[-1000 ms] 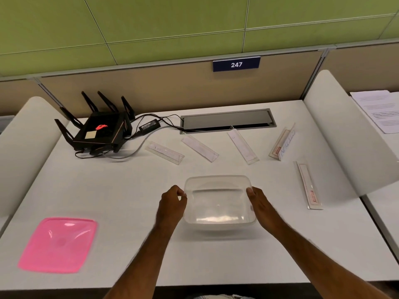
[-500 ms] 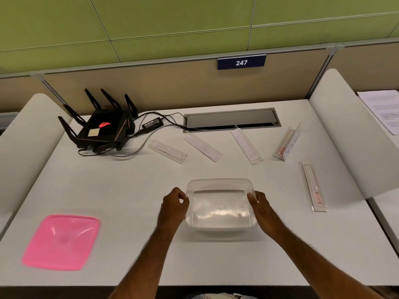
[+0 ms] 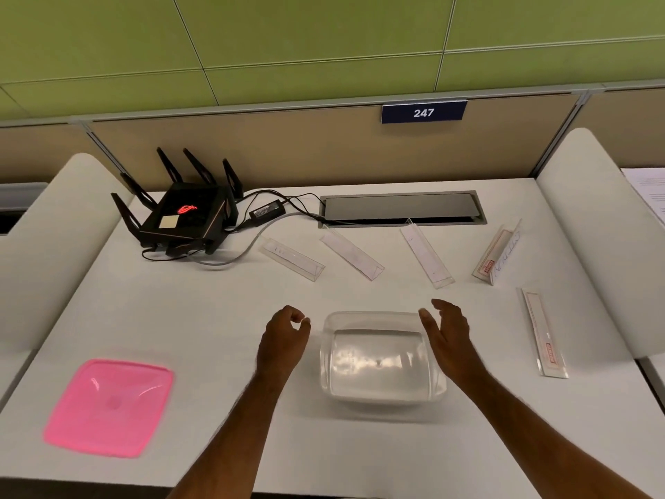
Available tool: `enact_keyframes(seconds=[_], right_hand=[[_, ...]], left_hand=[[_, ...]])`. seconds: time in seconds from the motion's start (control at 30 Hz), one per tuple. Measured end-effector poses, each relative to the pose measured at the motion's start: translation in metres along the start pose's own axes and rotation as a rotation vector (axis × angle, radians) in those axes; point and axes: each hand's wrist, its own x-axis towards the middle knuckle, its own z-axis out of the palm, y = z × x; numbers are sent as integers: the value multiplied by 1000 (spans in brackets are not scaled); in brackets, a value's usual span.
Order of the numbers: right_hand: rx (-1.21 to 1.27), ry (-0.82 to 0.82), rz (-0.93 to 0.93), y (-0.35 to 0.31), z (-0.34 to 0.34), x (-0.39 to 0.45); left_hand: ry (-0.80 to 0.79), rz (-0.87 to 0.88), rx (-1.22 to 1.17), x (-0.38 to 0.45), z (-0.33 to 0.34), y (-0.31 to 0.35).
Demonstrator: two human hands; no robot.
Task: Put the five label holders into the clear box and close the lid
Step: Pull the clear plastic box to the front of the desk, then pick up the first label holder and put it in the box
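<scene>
Both hands hovered at the clear box (image 3: 381, 358), one to each side. Left hand (image 3: 284, 340) sat just off the box's left wall with its fingers loosely curled and thumb near the forefinger, holding nothing. Right hand (image 3: 448, 336) stood edge-up over the box's right rim with fingers straight and relaxed; whether it touched the rim could not be told from this angle. Both forearms reached in from the counter's (image 3: 216, 318) near edge.

The box stood lidless in the near middle of the counter, nothing visible inside it. Its pink lid (image 3: 108, 406) lay flat well to the left, close to the front edge.

Five label holders lay apart in an arc beyond and right of the box: leftmost holder (image 3: 293, 259), second holder (image 3: 352, 256), third holder (image 3: 427, 257), a fourth holder (image 3: 498, 256) standing on edge with a red mark, and a fifth holder (image 3: 543, 333) lying lengthwise near the right divider (image 3: 590, 225). Open counter separated the box from them.

A black router (image 3: 180, 217) sat far left.
</scene>
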Motion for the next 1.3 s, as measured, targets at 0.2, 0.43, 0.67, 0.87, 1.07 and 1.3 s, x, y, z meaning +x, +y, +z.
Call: enact_keyframes(seconds=[0.2,0.43,0.67,0.87,1.07,1.3], right_hand=[[-23,-18,-44,-27,10,26],[58,-70,-101,-69,39,65],[49,-145,-125,-95,81,96],[36,-252,-91,-110,113,118],[24,-328,-15,-111,145,136],[11,-477,134,-109,178,157]], left_hand=[[28,19,-29,45,-17,-1],[68,-33,-84,113,-40,8],[49,-68,-101,162,-45,14],[34,-122,-83,194,-41,9],[36,-162,-28,223,-36,2],[33,-188,74,248,-24,-3]])
